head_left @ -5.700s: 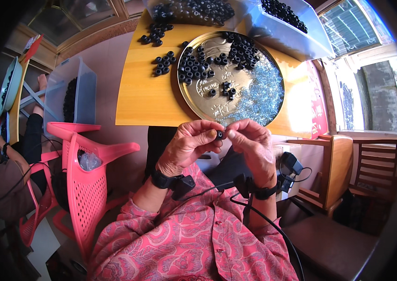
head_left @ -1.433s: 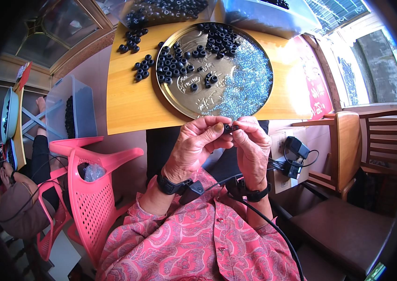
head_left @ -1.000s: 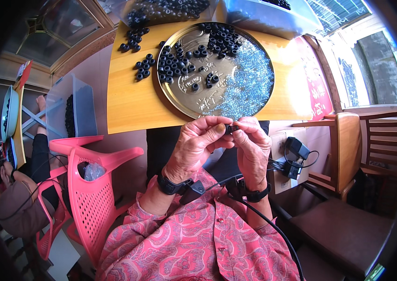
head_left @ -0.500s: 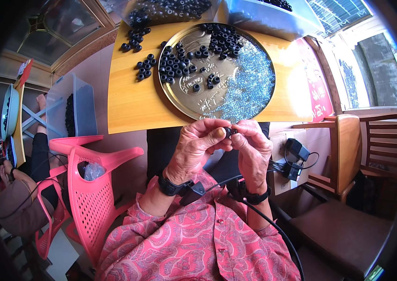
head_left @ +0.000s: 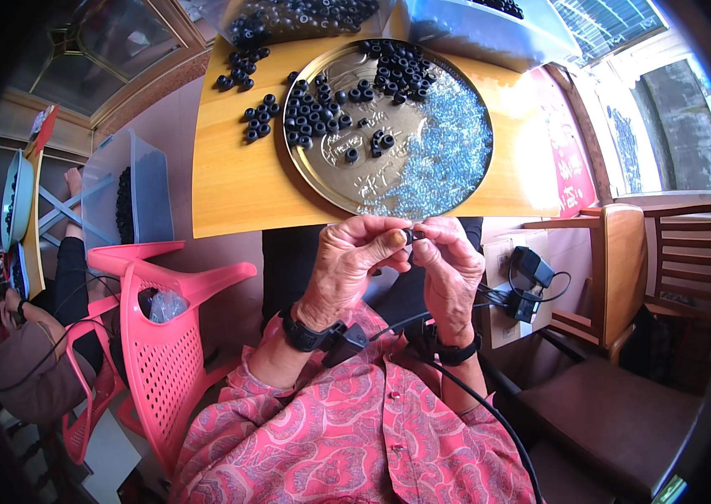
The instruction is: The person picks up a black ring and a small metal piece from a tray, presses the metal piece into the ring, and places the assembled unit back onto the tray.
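Both hands meet just below the near rim of the round metal tray [head_left: 347,181], which serves as the reference. The left hand [head_left: 347,269] and right hand [head_left: 449,267] pinch one small black ring [head_left: 410,235] between their fingertips, clamped from both sides. Inside the tray, matte black rubber-like rings [head_left: 334,101] are piled toward the far left; glittering small clear pieces [head_left: 448,155] cover its right half. The tray lies on a smooth wooden table [head_left: 230,181].

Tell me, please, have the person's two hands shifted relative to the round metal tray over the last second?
No: both hands hold the small black ring just below the round metal tray's near rim, as before.
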The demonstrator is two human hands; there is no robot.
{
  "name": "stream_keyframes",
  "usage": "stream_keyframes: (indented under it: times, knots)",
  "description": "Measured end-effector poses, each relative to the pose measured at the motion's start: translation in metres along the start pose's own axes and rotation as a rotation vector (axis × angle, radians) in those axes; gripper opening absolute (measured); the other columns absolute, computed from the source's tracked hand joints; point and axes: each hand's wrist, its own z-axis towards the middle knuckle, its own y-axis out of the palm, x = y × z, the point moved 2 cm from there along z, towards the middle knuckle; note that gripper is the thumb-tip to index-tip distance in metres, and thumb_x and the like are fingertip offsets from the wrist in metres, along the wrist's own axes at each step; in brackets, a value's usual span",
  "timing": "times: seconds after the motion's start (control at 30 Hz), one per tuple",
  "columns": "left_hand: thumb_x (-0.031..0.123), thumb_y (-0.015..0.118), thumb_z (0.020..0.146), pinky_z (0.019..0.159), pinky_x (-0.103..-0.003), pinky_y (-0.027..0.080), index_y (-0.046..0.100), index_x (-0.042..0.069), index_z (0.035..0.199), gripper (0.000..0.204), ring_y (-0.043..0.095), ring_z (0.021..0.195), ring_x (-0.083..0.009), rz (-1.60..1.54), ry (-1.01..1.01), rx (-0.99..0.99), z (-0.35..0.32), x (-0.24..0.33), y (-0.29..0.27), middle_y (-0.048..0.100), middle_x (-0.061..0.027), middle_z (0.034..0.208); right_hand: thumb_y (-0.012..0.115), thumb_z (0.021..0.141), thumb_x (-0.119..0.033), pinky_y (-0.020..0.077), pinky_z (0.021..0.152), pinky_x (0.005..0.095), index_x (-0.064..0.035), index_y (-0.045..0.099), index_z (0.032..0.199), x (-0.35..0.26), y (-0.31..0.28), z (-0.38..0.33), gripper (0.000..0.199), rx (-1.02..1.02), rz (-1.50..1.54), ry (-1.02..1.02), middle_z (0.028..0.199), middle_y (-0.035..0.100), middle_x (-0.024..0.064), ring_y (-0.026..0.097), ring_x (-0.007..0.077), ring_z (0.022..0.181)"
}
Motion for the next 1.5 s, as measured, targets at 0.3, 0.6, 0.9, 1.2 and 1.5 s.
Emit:
stream_keyframes:
  times: [0.3,0.6,0.9,1.2,1.5]
  knots:
    - [0.007,0.062,0.090,0.074,-0.031,0.059,0.064,-0.004,0.108,0.021,0.069,0.081,-0.0177,0.228,-0.005,0.046,-0.009,0.017,0.007,0.069,-0.0127,0.093,0.069,0.077,0.008,0.0479,0.064,0.0249,-0.0002,0.065,0.095,-0.018,0.007,0.005,0.020,-0.102,-0.482,-0.258,0.088,0.059,0.0068,0.058,0.0139,0.077]
    - [0.007,0.067,0.088,0.069,-0.022,0.055,0.065,-0.006,0.107,0.023,0.064,0.076,-0.0097,0.365,0.065,0.059,-0.009,0.017,0.019,0.069,-0.0080,0.088,0.066,0.078,0.007,0.0487,0.058,0.0292,-0.0022,0.060,0.096,-0.027,0.017,-0.002,0.021,-0.121,-0.814,-0.416,0.084,0.058,0.0105,0.060,0.0219,0.071]
    - [0.010,0.066,0.089,0.068,-0.023,0.056,0.065,-0.004,0.106,0.022,0.065,0.074,-0.0103,0.363,0.013,0.014,-0.006,0.013,0.006,0.069,-0.0068,0.088,0.064,0.080,0.007,0.0499,0.062,0.0276,-0.0009,0.061,0.103,-0.025,0.018,-0.009,0.025,-0.123,-0.773,-0.292,0.089,0.059,0.0109,0.061,0.0190,0.076]
    - [0.013,0.061,0.092,0.069,-0.032,0.059,0.060,-0.005,0.111,0.026,0.062,0.073,-0.0132,0.039,-0.016,-0.105,-0.003,0.014,-0.007,0.065,-0.0137,0.094,0.057,0.089,0.006,0.0492,0.075,0.0209,0.0032,0.061,0.109,-0.013,0.013,-0.016,0.020,0.012,-0.222,0.034,0.104,0.057,0.0072,0.061,0.0102,0.086]
    - [0.014,0.057,0.094,0.082,-0.041,0.060,0.053,-0.008,0.119,0.033,0.057,0.078,-0.0093,-0.240,-0.024,-0.226,-0.006,0.016,-0.007,0.060,-0.0129,0.100,0.055,0.094,-0.003,0.0460,0.086,0.0252,0.0029,0.061,0.112,-0.021,0.029,-0.011,0.020,-0.055,-0.288,-0.022,0.107,0.055,0.0091,0.057,0.0146,0.100]
